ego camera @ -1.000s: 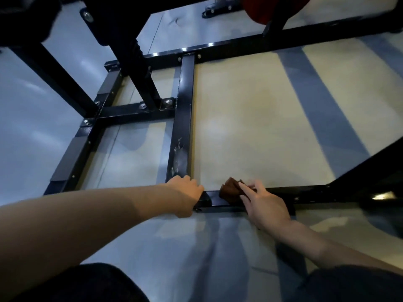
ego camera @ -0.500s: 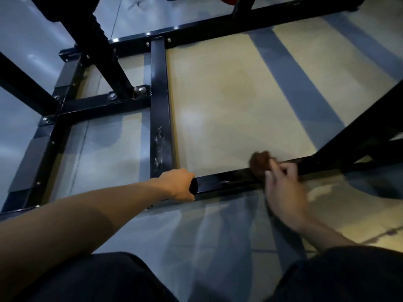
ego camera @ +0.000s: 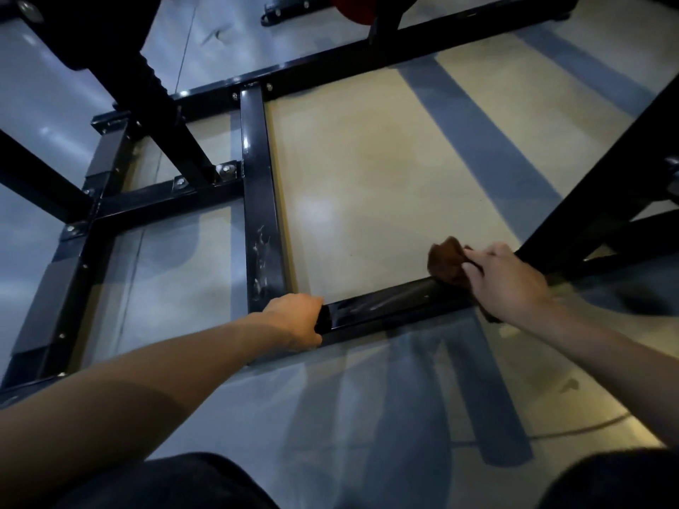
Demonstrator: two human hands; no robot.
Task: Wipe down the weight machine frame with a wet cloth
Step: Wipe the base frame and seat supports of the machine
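Observation:
The black steel frame (ego camera: pixel 382 306) of the weight machine lies low on the floor, and its near bar runs from left to right in front of me. My left hand (ego camera: pixel 294 319) grips that bar where a cross bar (ego camera: pixel 259 200) meets it. My right hand (ego camera: pixel 505 281) holds a bunched brown cloth (ego camera: pixel 446 264) against the same bar, further right, near a slanted black strut (ego camera: pixel 602 185). The stretch of bar between my hands looks wet and glossy. White scuffs mark the cross bar near my left hand.
Bolted joints and slanted black posts (ego camera: pixel 161 104) rise at the left and top. A red part (ego camera: pixel 371 9) hangs at the top edge. A thin cable (ego camera: pixel 573 429) lies on the glossy floor at lower right. My dark-clothed knees (ego camera: pixel 176 483) fill the bottom.
My right hand has slid the cloth to the right along the near bar, away from my left hand. My left hand has kept its grip at the joint.

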